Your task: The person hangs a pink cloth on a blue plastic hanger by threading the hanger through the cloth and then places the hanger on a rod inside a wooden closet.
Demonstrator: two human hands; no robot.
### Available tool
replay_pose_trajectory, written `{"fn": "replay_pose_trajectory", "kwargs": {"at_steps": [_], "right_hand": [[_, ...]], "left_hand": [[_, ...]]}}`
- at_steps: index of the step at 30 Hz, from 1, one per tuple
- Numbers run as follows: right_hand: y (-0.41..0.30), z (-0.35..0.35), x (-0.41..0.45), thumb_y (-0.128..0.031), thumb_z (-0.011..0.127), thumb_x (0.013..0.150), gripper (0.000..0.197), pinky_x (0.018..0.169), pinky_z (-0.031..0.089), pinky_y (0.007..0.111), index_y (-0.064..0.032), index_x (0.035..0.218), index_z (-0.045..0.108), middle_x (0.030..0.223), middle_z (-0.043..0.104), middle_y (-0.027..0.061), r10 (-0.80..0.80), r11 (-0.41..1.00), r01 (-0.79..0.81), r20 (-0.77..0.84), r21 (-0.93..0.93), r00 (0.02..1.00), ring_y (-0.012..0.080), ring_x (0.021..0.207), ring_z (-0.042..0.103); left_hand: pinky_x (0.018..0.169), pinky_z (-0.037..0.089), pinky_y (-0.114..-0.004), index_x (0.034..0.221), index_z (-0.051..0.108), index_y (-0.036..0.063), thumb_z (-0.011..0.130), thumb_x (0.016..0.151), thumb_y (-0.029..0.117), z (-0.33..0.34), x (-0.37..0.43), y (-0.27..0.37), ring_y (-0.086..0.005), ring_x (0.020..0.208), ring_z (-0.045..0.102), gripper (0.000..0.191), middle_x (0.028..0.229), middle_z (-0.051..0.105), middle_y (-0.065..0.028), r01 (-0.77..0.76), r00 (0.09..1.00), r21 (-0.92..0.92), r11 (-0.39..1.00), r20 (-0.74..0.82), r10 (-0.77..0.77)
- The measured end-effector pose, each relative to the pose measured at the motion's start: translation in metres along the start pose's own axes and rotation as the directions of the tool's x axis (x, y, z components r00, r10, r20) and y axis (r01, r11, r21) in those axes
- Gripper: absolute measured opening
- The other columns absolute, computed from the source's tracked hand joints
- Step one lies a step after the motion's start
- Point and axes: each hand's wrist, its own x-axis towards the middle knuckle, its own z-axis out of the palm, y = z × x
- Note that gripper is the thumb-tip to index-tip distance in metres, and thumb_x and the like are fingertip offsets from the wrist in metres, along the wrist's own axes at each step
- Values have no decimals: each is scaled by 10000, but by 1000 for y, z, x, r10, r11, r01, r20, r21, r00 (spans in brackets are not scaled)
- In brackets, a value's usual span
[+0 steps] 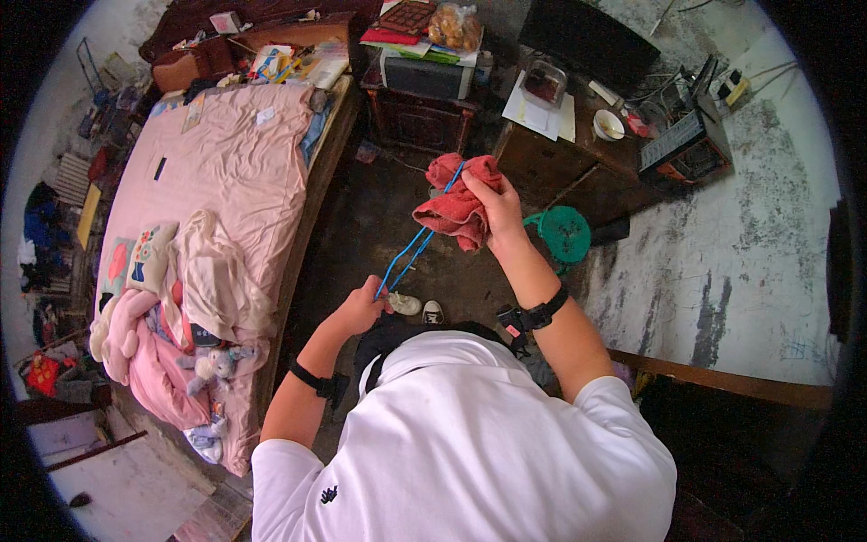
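A crumpled red cloth [452, 210], looking like a small towel, is pinched in my right hand [496, 203], thumb on top. A blue wire clothes hanger [406, 254] runs across and partly behind the cloth. The hanger's near end is gripped in my left hand [362, 306], down and to the left of the cloth. Folds of the cloth hide part of the hanger. Both hands are raised in front of my body above the dark floor.
A bed with a pink sheet [230, 149] lies on the left. A green stool [567, 234] stands beyond my right forearm, near a wooden desk [542, 159] holding a bowl [608, 125] and a plastic container [544, 84]. My shoes [433, 312] are on the floor below.
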Motion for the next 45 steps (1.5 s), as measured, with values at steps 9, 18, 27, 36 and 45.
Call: {"fn": "replay_pose_trajectory", "kwargs": {"at_steps": [9,18,27,36,45], "right_hand": [[27,-16,8,-222,821,924,369,922,563,376,-50,1210,663,1162,712,60,-193,918,186,14,-352,981,192,1033,696],[25,-17,-3,-62,875,735,509,986,512,407,-15,1169,613,1210,597,143,-270,370,457,377,-809,886,344,1162,625],[25,-14,-30,-88,888,704,556,992,541,457,-63,1211,660,1208,602,129,-124,243,636,627,-733,770,379,1162,632],[29,-6,-39,-113,872,715,465,946,553,428,-86,1141,687,1191,643,88,-107,180,763,759,-620,642,339,1106,643],[52,-1,-48,-126,766,798,316,939,559,403,-101,1109,715,1185,667,50,34,157,871,884,-466,467,301,1022,631]], "left_hand": [[783,509,-334,1336,589,-35,463,886,-39,5,-10,33,-196,821,594,467,921,640,-58,102,986,-233,967,155,-66],[714,480,-292,1374,582,-55,458,835,10,-13,-15,96,-132,764,546,557,956,629,-10,216,952,-680,701,306,4],[684,500,-299,1437,533,-65,477,854,54,-21,-11,92,-140,765,594,598,1019,721,-75,212,964,-644,735,263,-47],[602,515,-290,1469,417,-34,591,1033,147,-25,4,105,-157,691,648,503,1049,737,-155,143,989,-683,717,83,-119],[591,546,-379,972,720,-56,591,1076,260,-31,28,73,-237,681,719,357,759,713,-172,-39,957,50,998,-286,52]]}}
